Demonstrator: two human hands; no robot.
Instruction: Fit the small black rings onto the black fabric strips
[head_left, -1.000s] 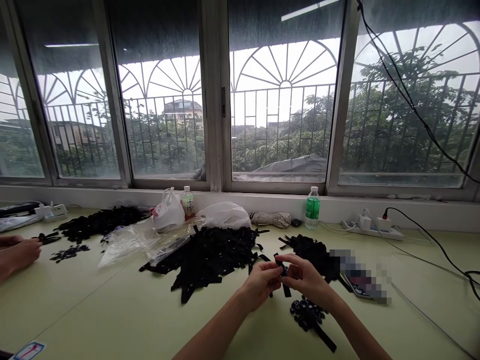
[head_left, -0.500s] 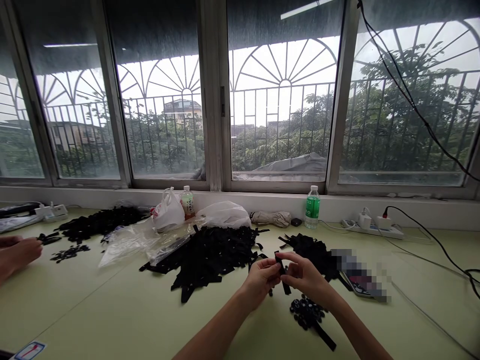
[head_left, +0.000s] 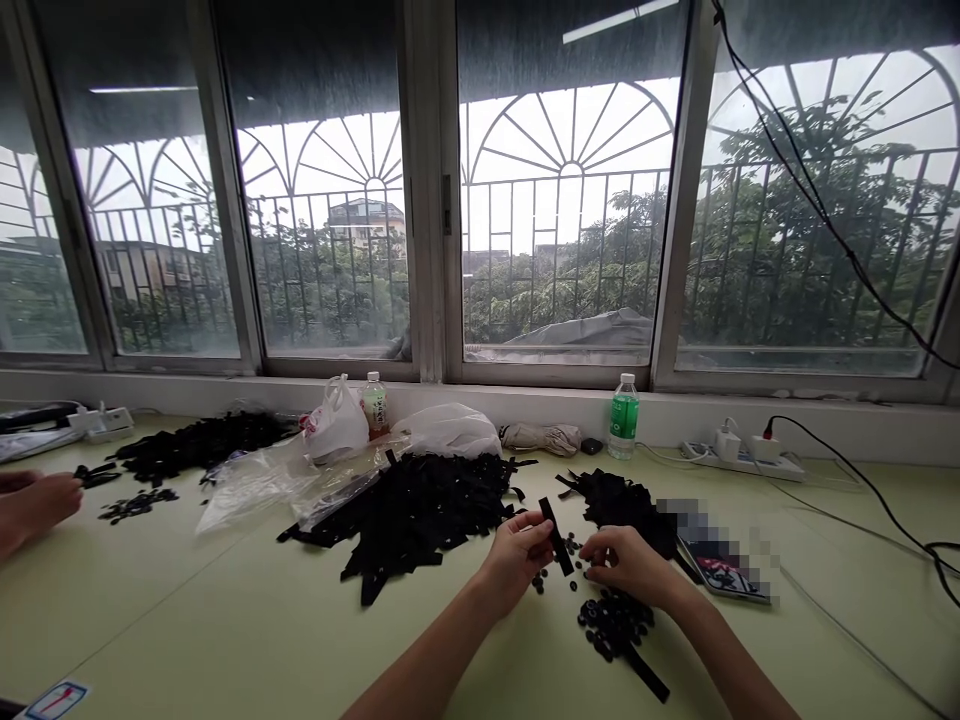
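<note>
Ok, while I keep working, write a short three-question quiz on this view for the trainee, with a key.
1. Which hand is holding the black strip?
2. True or false: the right hand is apart from that strip.
3. What colour is the label on the bottle nearer the phone?
a) red
b) green
c) yellow

Key:
1. The left hand.
2. True; a gap shows between them.
3. b
</note>
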